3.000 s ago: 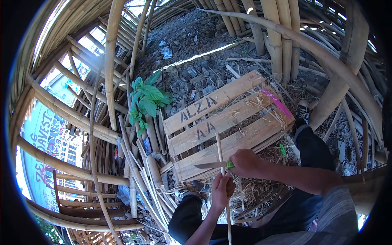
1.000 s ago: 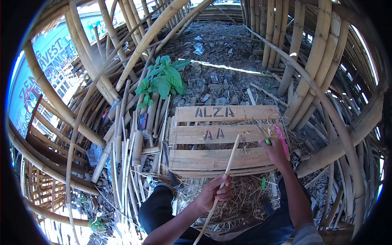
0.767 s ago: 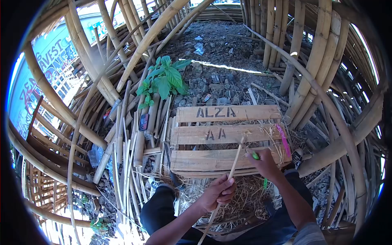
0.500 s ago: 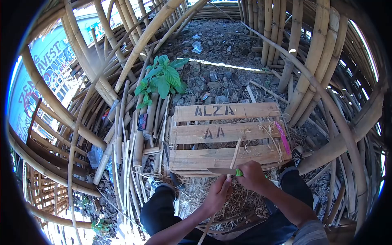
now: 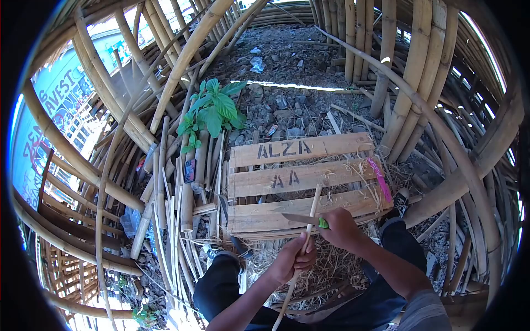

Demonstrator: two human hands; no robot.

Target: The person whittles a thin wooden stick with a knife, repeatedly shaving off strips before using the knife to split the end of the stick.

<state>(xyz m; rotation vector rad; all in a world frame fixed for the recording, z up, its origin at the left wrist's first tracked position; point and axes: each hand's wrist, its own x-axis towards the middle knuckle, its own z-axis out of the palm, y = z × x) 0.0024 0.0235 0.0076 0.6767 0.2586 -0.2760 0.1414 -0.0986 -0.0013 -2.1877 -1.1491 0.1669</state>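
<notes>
My left hand (image 5: 291, 259) is closed round a thin pale bamboo stick (image 5: 287, 300), which slants up and away from my lap. The stick's upper end rests over the front of a wooden crate (image 5: 265, 218) stencilled "ALZA" and "AA". In my right hand (image 5: 341, 230) is a knife (image 5: 301, 218) with a green handle, gripped in a fist. Its blade points left and crosses the stick just above my left hand. Curled shavings (image 5: 326, 270) lie on the ground between my legs, and more are scattered on the crate.
Split bamboo strips (image 5: 178, 220) lie in a pile left of the crate, with a phone (image 5: 190, 171) on a bamboo pole. Behind them grows a leafy plant (image 5: 212, 110). Bamboo poles (image 5: 417, 71) stand at the right, and a curved pole (image 5: 436, 129) arches over that side.
Both hands still hold the stick and the knife. The blade has shifted slightly up along the stick, and the left hand sits a little lower. The whole view has tilted slightly.
</notes>
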